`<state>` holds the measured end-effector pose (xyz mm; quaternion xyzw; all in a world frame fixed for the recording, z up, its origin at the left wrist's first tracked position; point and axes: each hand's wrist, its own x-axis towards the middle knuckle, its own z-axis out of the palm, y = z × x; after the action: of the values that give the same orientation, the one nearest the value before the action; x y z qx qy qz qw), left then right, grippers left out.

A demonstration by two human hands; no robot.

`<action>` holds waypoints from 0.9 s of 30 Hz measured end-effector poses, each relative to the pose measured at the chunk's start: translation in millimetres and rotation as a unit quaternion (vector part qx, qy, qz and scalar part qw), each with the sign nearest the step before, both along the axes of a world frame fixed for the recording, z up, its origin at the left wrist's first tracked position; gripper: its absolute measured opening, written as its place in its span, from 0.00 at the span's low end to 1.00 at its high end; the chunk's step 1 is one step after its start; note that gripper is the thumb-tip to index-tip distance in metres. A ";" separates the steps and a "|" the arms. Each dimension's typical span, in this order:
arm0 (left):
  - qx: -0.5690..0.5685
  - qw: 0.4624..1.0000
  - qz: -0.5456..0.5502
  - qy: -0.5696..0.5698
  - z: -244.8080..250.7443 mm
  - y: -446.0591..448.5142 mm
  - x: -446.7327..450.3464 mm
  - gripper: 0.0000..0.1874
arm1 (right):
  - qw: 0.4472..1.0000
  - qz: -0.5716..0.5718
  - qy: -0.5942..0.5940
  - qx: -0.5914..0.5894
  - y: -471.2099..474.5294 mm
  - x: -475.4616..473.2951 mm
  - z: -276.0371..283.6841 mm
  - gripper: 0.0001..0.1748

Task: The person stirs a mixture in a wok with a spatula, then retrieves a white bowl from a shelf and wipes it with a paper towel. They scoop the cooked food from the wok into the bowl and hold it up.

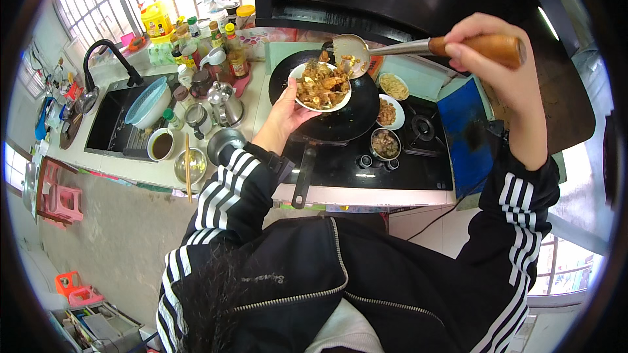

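Note:
My left hand [289,110] holds a white bowl [324,106] heaped with browned, cooked food pieces [321,83] above a black wok [346,125]. My right hand [483,49] is closed around the wooden handle of a metal spatula [402,48]. The spatula's broad blade, with some of the food on it, is tilted at the bowl's right rim. Beneath, the wok rests on the black glass hob [333,171], its long handle pointing towards me. Inside the wok only small bits and a dark sheen show.
Right of the wok stand a bowl of pale shreds [394,86], a white dish of minced food [387,112] and a metal bowl [385,144]. Left are a steel kettle [224,104], sauce bottles [237,59], a bowl with chopsticks [190,166], a cup of dark liquid [161,144] and a sink [105,122].

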<state>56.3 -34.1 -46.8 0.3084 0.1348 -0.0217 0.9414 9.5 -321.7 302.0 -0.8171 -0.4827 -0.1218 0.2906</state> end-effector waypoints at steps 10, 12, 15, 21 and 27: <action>-0.049 0.999 -0.007 0.003 -0.3 3.2 8.5 0.39 | 0.972 0.104 -0.200 -0.066 -12.8 -33.7 -16.0 0.08; -0.054 0.998 -0.009 0.003 0.5 3.5 10.0 0.40 | 0.977 0.095 -0.184 -0.049 -20.1 -31.9 -19.0 0.08; -0.053 0.998 -0.018 -0.009 2.5 5.4 6.9 0.41 | 0.988 0.066 -0.140 0.012 -33.7 -22.3 -26.4 0.08; -0.022 0.996 -0.055 -0.061 17.3 11.9 -6.8 0.43 | 0.992 0.010 -0.073 0.104 -52.9 5.2 -58.1 0.08; -0.003 0.992 -0.091 -0.093 31.2 12.6 -16.4 0.45 | 0.989 0.044 -0.111 0.081 -57.0 12.0 -77.2 0.10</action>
<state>40.0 -21.5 -15.5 0.3173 0.0183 -0.0789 0.9449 21.6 -378.8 224.8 -0.7500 -0.5361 -0.2376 0.3059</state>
